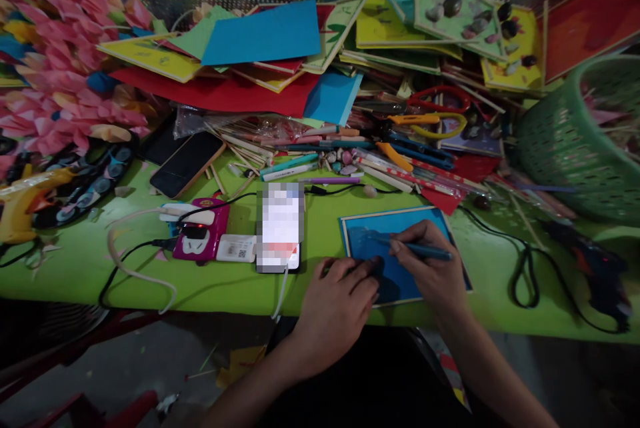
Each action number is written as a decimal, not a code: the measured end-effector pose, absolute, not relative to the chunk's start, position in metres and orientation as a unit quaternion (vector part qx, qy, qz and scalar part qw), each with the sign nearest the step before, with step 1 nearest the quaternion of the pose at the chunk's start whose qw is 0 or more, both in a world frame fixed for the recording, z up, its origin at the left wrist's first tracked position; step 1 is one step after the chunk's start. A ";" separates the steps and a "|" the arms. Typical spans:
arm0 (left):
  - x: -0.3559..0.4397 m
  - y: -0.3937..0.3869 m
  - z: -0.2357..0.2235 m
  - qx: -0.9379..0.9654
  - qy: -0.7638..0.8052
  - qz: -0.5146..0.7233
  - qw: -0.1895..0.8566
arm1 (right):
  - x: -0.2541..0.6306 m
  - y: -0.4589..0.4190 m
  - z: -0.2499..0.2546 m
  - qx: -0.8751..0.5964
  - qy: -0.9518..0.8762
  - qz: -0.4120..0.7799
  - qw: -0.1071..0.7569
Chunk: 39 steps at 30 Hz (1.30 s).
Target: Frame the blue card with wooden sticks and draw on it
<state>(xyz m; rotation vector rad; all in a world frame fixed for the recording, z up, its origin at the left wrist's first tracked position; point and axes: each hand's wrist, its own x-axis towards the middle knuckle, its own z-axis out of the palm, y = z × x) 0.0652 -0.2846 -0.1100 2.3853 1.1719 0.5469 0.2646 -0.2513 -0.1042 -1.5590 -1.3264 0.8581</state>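
in the head view, the right hand [433, 268] has its grip closed on a blue pen [425, 251], held slantwise with its tip end over the blue card [405, 265], which lies flat on the green table [200, 291] near its front edge. the card has thin pale strips along its edges (the one at the right looks darker). the left hand [340, 301] rests palm down with its fingers over the card's lower left part, a loose grip that is open and holds nothing that shows. to the left of the card a lit phone [280, 235] lies on the table, a white cable [281, 295] running from its lower end, and beside it are a white tag with a square code [236, 249] and a magenta power socket [200, 235] with plugs in it. a dark phone [187, 165] lies farther back, with a yellow glue gun [30, 201] at the far left. behind the card are pens, sticks and small stones in a heap, with orange-handled scissors [425, 119] on top. behind those lie coloured cards and framed panels (one green panel [457, 11] carries stones), and pink paper flowers [65, 35] fill the back left. a green basket [565, 141] stands at the right, with a dark glue gun [595, 268] in front of it.
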 end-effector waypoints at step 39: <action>0.065 -0.285 -0.110 0.858 0.421 0.205 0.211 | 0.265 -0.254 -0.105 -0.610 -0.570 0.348 0.427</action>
